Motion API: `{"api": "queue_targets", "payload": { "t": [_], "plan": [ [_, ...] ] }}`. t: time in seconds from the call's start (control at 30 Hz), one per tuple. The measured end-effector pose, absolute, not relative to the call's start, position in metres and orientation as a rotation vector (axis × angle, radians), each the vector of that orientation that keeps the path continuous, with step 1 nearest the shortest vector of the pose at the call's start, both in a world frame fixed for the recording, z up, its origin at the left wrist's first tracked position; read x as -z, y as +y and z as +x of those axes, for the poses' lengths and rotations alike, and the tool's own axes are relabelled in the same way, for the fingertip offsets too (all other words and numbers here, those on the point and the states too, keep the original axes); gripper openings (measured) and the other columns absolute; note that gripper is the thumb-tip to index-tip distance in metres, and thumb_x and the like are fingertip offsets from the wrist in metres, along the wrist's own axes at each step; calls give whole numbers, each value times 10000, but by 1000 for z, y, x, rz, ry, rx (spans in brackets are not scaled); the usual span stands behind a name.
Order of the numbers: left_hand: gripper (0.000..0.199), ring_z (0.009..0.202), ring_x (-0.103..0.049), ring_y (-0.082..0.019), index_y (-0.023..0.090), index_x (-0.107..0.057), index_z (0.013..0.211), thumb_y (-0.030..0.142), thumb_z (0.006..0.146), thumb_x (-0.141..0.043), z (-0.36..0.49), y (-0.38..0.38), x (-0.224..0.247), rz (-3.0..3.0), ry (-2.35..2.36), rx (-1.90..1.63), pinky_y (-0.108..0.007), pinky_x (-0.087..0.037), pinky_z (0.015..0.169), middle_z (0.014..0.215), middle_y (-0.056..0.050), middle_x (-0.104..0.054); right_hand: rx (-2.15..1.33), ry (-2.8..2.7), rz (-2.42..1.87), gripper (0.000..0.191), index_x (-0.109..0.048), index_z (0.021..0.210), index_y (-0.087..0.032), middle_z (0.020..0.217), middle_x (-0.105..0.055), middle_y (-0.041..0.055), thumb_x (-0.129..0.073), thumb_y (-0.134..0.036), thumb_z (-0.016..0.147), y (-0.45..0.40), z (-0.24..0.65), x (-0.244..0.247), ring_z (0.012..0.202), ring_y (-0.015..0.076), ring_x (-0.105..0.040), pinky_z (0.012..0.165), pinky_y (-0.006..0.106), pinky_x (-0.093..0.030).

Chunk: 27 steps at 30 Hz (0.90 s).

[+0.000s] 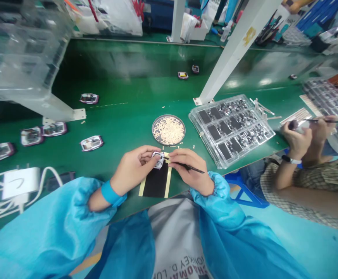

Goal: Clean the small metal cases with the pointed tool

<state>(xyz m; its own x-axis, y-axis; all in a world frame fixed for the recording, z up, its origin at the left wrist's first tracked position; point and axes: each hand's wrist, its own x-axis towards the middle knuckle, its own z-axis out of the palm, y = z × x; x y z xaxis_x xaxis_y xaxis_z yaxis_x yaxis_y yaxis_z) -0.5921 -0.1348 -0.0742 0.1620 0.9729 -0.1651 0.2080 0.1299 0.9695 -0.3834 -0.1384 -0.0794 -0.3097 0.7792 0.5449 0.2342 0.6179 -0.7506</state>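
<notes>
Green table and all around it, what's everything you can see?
Table: one, green, middle
Cased devices: five, purple-white, left
Small devices: two, back centre
Round dish: one, grey, centre, pale bits inside
Parts trays: stack, clear, right
Mat: one, black, yellow edges, front
Charger: one, white, left
Posts: three, white
Stool: one, blue, right
Co-worker: one, right
Shelf clutter: too jumbled to count
Held device: one, white, left hand
Thin tool: one, black, right hand
Hands: two, bare, centre
</notes>
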Motion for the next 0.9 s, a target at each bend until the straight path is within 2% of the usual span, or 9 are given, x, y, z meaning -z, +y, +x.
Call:
{"api": "queue_targets", "payload": {
  "t": [0.33,0.67,0.83,0.9],
  "plan": [
    [311,825,-744,-193,156,-708,1077,335,824,-738,-593,-135,70,1254,1243,-883,-279,-600,744,948,-89,-788,-711,-1719,-752,158,-719,1003,-208,1008,-748,83,-736,-122,872,-140,-388,74,944,200,-722,851,360,-612],
    [343,827,-755,-207,148,-703,1077,355,807,-750,-593,-135,67,1205,1197,-908,-304,-615,770,936,-91,-791,-867,-1586,-861,179,-747,989,-240,1009,-773,56,-800,-185,827,-138,-401,74,956,211,-733,893,382,-614],
    [320,824,-749,-203,147,-704,1078,344,827,-727,-592,-136,68,1240,1201,-925,-293,-602,754,938,-89,-791,-952,-1450,-905,116,-750,925,-218,978,-782,61,-789,-167,828,-142,-409,74,949,215,-743,898,382,-614],
    [296,780,-735,-187,166,-712,1091,340,852,-701,-593,-139,68,1360,1265,-936,-266,-579,690,912,-68,-789,-1018,-1305,-985,96,-739,910,-206,931,-783,60,-789,-186,830,-143,-413,74,890,207,-753,852,363,-624]
  ]
}}
